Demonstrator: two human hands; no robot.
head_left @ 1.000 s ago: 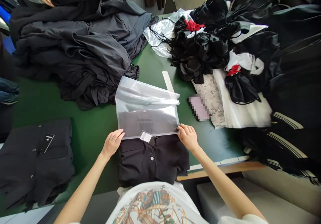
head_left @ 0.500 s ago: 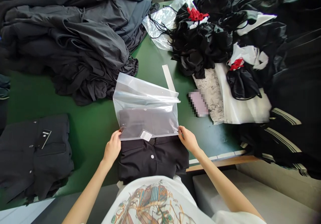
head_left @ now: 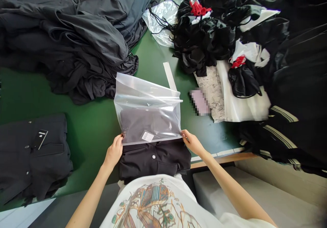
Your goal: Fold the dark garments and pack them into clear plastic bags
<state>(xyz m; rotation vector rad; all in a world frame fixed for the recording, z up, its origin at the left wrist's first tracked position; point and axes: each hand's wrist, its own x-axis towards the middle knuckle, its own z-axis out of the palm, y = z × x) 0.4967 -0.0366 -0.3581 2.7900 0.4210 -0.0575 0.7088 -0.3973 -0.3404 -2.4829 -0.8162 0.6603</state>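
Note:
A clear plastic bag point(head_left: 148, 88) is drawn over the upper part of a folded dark garment point(head_left: 155, 160) with a pale round snap button. My left hand point(head_left: 114, 149) pinches the left corner of the bag's near edge. On the other side my right hand point(head_left: 192, 143) pinches the right corner, so the edge is stretched between them. Through the film I see a white barcode tag point(head_left: 147, 136). The garment's lower part sticks out of the bag toward my body.
Folded dark garments point(head_left: 46, 160) with a black hang tag lie at the left. Behind is a heap of dark clothes point(head_left: 89, 44). Black drawstring pouches point(head_left: 204, 41), a stack of plastic bags point(head_left: 245, 110), a pixelated pink object point(head_left: 199, 101) and a white strip point(head_left: 169, 75) are to the right.
The bag's near edge has come slightly closer to my body over the garment, both hands still on its corners. The whole view has shifted a little.

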